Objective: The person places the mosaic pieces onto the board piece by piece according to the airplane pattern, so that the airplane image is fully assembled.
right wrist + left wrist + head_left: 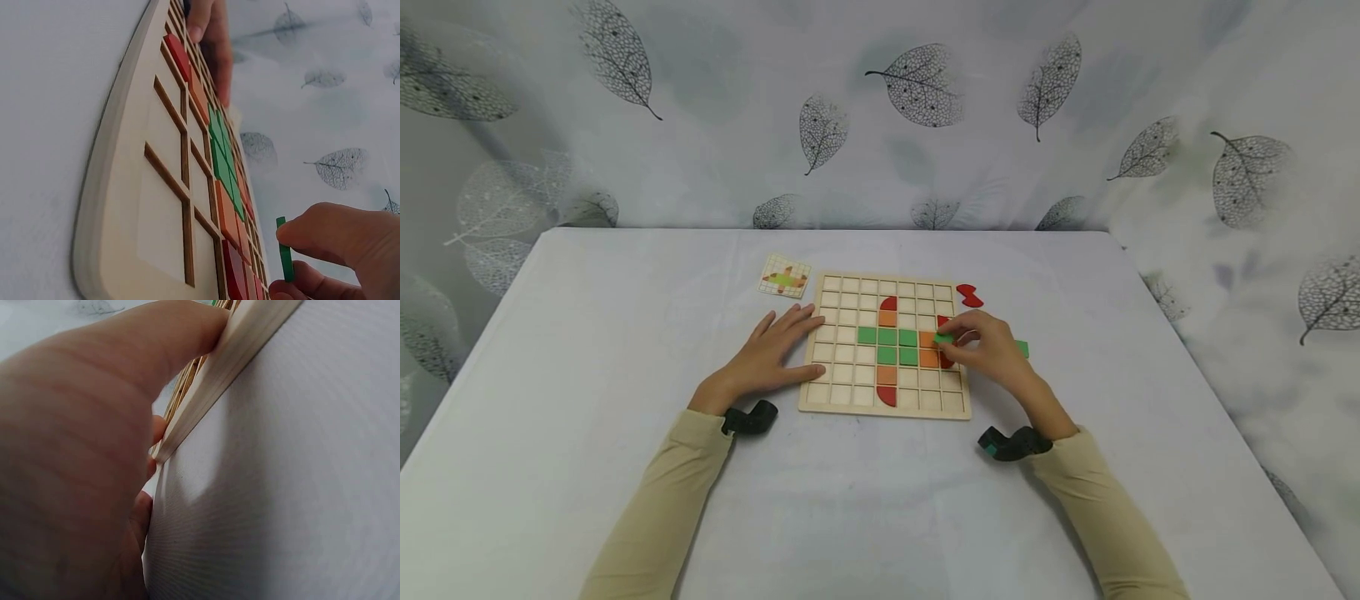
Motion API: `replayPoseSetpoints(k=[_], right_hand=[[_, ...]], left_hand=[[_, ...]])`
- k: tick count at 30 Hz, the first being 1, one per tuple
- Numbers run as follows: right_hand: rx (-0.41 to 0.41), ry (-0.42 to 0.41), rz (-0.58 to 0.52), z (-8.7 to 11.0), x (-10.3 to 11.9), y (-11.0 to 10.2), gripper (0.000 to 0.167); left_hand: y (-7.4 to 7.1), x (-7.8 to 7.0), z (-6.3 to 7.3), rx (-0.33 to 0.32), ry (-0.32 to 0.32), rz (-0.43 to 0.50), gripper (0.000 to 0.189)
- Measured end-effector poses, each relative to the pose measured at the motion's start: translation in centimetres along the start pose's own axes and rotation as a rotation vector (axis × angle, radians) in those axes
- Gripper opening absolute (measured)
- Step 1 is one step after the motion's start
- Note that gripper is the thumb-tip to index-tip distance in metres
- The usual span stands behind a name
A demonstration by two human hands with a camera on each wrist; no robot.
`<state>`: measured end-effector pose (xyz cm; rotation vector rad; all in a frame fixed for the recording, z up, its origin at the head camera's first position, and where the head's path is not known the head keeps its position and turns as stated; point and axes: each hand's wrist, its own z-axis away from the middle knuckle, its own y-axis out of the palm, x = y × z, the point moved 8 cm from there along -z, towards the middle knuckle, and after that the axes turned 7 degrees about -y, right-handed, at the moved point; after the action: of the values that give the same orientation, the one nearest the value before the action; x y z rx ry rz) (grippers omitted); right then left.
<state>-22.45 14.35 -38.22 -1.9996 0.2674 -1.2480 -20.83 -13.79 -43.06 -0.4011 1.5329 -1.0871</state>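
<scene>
A wooden grid board (pixel 880 412) lies on the white-covered table. Set in its squares are several green tiles (pixel 887 356), orange tiles (pixel 887 376) and red rounded pieces (pixel 887 396). My left hand (pixel 767 354) rests at the board's left edge, fingers spread, with the thumb (pixel 200 328) on the wooden rim. Between thumb and fingers, my right hand (pixel 988 346) pinches a thin green square tile (pixel 285 250). It holds the tile above the board's right part, over the orange and red pieces there, partly covering them in the head view.
A small pattern card (pixel 785 276) lies beyond the board's upper left corner. Loose red pieces (pixel 970 296) lie off its upper right corner. Another green piece (pixel 1022 348) shows just right of my right hand. A leaf-print cloth (pixel 865 167) hangs behind the table.
</scene>
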Motion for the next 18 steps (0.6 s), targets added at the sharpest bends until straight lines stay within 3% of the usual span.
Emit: replayPoseSetpoints(k=[13, 18], right_hand=[[0.024, -0.034, -0.001, -1.0, 1.1, 2.4, 0.018], [0.039, -0.087, -0.016, -1.4, 1.8, 3.5, 0.017]], left_hand=[[0.1, 0.2, -0.1, -0.004, 0.006, -0.005, 0.078], [0.1, 0.2, -0.1, -0.004, 0.002, -0.006, 0.079]])
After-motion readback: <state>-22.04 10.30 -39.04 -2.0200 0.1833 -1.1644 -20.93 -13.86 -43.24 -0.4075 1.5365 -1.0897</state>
